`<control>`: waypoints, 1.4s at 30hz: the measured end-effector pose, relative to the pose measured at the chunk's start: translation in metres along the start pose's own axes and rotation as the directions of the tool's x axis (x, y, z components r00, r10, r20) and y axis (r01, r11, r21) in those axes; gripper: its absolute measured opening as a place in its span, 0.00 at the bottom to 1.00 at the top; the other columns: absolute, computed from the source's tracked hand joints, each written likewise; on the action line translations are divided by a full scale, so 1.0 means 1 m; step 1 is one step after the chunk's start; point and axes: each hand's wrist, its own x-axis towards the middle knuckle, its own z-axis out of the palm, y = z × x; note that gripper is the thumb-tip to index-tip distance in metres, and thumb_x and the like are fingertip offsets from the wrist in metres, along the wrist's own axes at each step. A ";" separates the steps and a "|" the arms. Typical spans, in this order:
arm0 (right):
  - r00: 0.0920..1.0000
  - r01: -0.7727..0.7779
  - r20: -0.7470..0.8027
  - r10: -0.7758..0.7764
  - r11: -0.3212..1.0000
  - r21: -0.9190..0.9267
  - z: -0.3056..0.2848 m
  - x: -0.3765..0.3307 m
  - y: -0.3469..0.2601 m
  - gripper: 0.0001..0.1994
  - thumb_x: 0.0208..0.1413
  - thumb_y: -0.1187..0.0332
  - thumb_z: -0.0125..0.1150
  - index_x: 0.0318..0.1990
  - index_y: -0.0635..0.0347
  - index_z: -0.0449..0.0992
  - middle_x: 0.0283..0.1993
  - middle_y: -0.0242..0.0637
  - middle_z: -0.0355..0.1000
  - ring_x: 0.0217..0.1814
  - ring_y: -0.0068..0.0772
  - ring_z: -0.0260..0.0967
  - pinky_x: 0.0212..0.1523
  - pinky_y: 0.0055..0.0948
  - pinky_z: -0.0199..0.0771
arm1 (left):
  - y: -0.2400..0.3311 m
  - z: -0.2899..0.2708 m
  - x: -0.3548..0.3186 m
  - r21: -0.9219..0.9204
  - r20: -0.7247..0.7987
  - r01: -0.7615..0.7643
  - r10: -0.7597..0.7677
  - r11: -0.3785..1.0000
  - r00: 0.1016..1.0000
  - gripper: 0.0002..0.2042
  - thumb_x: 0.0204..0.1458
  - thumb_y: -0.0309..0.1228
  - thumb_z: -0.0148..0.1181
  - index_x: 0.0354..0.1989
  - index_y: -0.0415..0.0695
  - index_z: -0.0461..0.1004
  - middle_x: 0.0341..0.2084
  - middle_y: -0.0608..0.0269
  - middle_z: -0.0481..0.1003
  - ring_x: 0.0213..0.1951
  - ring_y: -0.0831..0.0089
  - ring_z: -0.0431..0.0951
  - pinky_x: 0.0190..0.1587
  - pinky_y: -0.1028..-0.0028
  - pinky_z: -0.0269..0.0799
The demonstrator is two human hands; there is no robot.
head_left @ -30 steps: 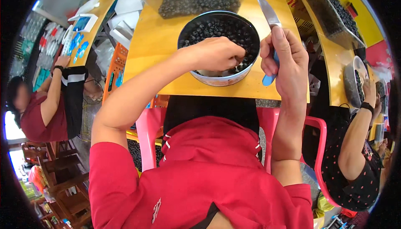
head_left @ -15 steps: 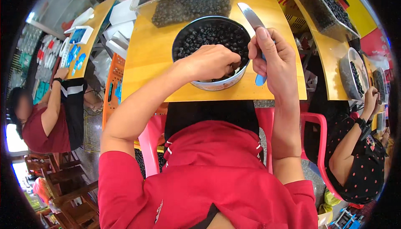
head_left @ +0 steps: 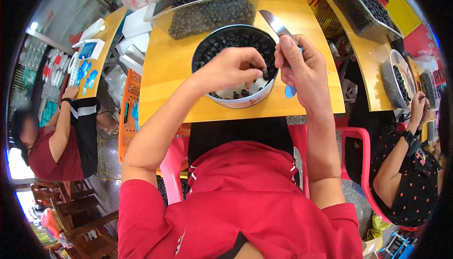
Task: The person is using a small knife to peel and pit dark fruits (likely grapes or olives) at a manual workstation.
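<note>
My right hand point(head_left: 304, 65) grips a knife by its blue handle point(head_left: 290, 91); the steel blade point(head_left: 275, 24) points up and to the left. Just left of it, my left hand point(head_left: 231, 70) is over a round bowl point(head_left: 245, 102), its fingers curled in a pinch. What those fingertips hold, if anything, I cannot make out. Many small, round, black pieces point(head_left: 240, 39) fill the bowl's far side. Toward the near side its pale bottom shows, with a few pieces lying there. The left hand hides the bowl's middle.
Behind the bowl, a clear tub point(head_left: 212, 16) of black pieces stands on the yellow wooden table point(head_left: 165, 84). An orange crate point(head_left: 130, 112) is at the table's left. People work at tables on both sides; the right table holds another tub point(head_left: 365, 6) and bowl point(head_left: 395, 79).
My left hand has come up slightly, its fingers loosening, and more of the bowl's pale bottom shows. The knife stays in my right hand. The whole view has shifted a little.
</note>
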 end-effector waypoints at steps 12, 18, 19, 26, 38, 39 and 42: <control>0.998 -0.056 -0.001 0.056 0.998 -0.001 0.004 -0.001 0.002 0.09 0.57 0.65 0.63 0.36 0.61 0.72 0.24 0.26 0.67 0.16 0.09 0.52 0.15 0.13 0.49 | 0.034 0.010 -0.019 -0.497 -0.305 -0.096 -0.070 0.862 0.950 0.10 0.53 0.25 0.62 0.41 0.38 0.71 0.26 0.68 0.74 0.21 0.87 0.70 0.19 0.86 0.61; 0.993 -0.117 0.022 0.116 0.992 0.051 0.006 -0.002 0.001 0.09 0.57 0.65 0.63 0.37 0.61 0.72 0.22 0.23 0.64 0.16 0.08 0.52 0.15 0.12 0.50 | 0.039 0.018 -0.021 -0.501 -0.355 -0.119 -0.078 0.857 0.932 0.11 0.53 0.25 0.61 0.44 0.38 0.73 0.26 0.67 0.75 0.20 0.86 0.68 0.19 0.86 0.60; 0.992 -0.123 0.022 0.122 0.990 0.068 0.006 -0.002 0.002 0.09 0.57 0.65 0.63 0.37 0.61 0.72 0.22 0.22 0.63 0.16 0.08 0.52 0.15 0.12 0.50 | 0.039 0.018 -0.022 -0.501 -0.354 -0.119 -0.078 0.857 0.932 0.11 0.53 0.25 0.61 0.44 0.38 0.73 0.26 0.67 0.75 0.20 0.86 0.68 0.19 0.86 0.60; 0.996 -0.084 0.036 0.083 0.996 0.015 0.010 -0.003 0.001 0.10 0.58 0.64 0.61 0.40 0.62 0.73 0.23 0.23 0.65 0.17 0.08 0.52 0.16 0.12 0.50 | 0.036 0.024 -0.026 -0.655 -0.340 -0.146 -0.116 0.742 0.933 0.11 0.56 0.27 0.59 0.45 0.37 0.72 0.26 0.66 0.74 0.20 0.85 0.69 0.18 0.85 0.59; 0.988 0.116 0.112 -0.105 0.988 -0.101 0.019 -0.013 -0.001 0.17 0.65 0.65 0.50 0.55 0.66 0.70 0.24 0.29 0.67 0.18 0.08 0.52 0.18 0.12 0.50 | 0.033 0.027 -0.028 -0.719 -0.466 -0.271 -0.154 0.640 0.871 0.11 0.57 0.27 0.57 0.46 0.37 0.72 0.29 0.61 0.76 0.19 0.81 0.71 0.17 0.84 0.60; 0.989 0.108 0.115 -0.096 0.989 -0.101 0.019 -0.013 -0.001 0.17 0.65 0.65 0.50 0.56 0.65 0.70 0.24 0.29 0.67 0.18 0.08 0.52 0.18 0.12 0.50 | 0.034 0.028 -0.028 -0.723 -0.467 -0.270 -0.161 0.636 0.870 0.11 0.57 0.27 0.57 0.46 0.37 0.72 0.28 0.61 0.76 0.19 0.81 0.71 0.17 0.84 0.60; 0.989 0.095 0.126 -0.081 0.989 -0.111 0.019 -0.013 -0.001 0.17 0.65 0.65 0.50 0.56 0.65 0.70 0.23 0.28 0.67 0.18 0.08 0.52 0.18 0.12 0.50 | 0.033 0.028 -0.027 -0.711 -0.442 -0.274 -0.109 0.648 0.890 0.11 0.58 0.27 0.56 0.47 0.37 0.72 0.25 0.62 0.75 0.19 0.80 0.70 0.17 0.84 0.60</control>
